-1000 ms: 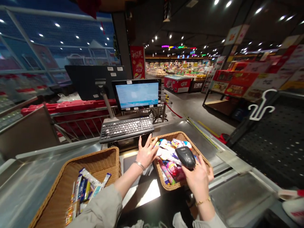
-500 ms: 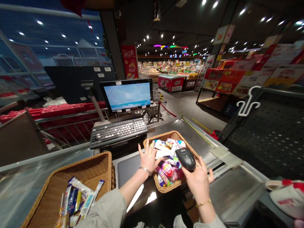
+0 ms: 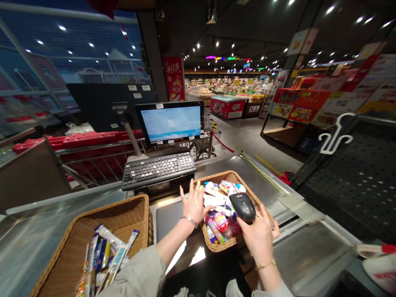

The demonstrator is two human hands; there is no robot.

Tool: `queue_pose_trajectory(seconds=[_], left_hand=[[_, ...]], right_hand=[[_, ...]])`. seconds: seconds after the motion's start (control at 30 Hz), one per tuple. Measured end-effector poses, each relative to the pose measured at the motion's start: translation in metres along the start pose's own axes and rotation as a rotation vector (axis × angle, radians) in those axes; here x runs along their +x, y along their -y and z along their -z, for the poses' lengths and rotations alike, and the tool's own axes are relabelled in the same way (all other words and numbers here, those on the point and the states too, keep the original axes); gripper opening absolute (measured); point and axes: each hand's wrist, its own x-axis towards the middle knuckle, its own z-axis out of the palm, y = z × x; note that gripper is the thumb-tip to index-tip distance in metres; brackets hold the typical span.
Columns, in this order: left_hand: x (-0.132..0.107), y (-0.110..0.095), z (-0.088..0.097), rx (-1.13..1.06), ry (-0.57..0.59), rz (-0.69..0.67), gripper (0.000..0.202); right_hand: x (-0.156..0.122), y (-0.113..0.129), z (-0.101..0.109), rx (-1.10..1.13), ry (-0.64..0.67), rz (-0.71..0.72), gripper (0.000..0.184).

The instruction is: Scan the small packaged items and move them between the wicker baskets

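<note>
My left hand (image 3: 194,205) rests at the left rim of a wicker basket (image 3: 213,248), fingers spread and thumb over the contents. Small colourful packets and boxes (image 3: 215,200) fill this basket, among them a pink round-topped container (image 3: 220,221). At its right side my right hand (image 3: 259,235) is closed on a black handheld barcode scanner (image 3: 243,206), whose head hangs over the packets. The scanner's handle is hidden, and some right fingers reach past the basket's right rim. A larger wicker basket (image 3: 74,235) at the left holds several slim wrapped sticks (image 3: 107,255).
Behind the baskets are a black keyboard (image 3: 159,168) and a lit screen (image 3: 173,123). A second monitor (image 3: 105,105) shows its back. The metal counter (image 3: 309,251) continues rightward. A white hanger (image 3: 335,136) is fixed on a black perforated panel (image 3: 355,181).
The view has turned slightly left, so the surroundings appear shifted right. Both hands, the scanner and the filled basket keep nearly the same arrangement.
</note>
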Motion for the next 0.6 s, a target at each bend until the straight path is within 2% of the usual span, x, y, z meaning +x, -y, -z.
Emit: queue_pose_trajectory(seconds=[0.27,0.4,0.6], left_hand=[[-0.021,0.03,0.03,0.052,0.0,0.094,0.089],[-0.042,0.052,0.031,0.09,-0.018,0.151,0.1],[-0.078,0.085,0.031,0.149,-0.052,0.232,0.102]], right_hand=[[-0.005,0.028,-0.015,0.043,0.093,0.025,0.038],[-0.01,0.044,-0.019,0.087,0.158,0.095,0.037],[-0.019,0.073,-0.026,0.087,0.241,0.155,0.039]])
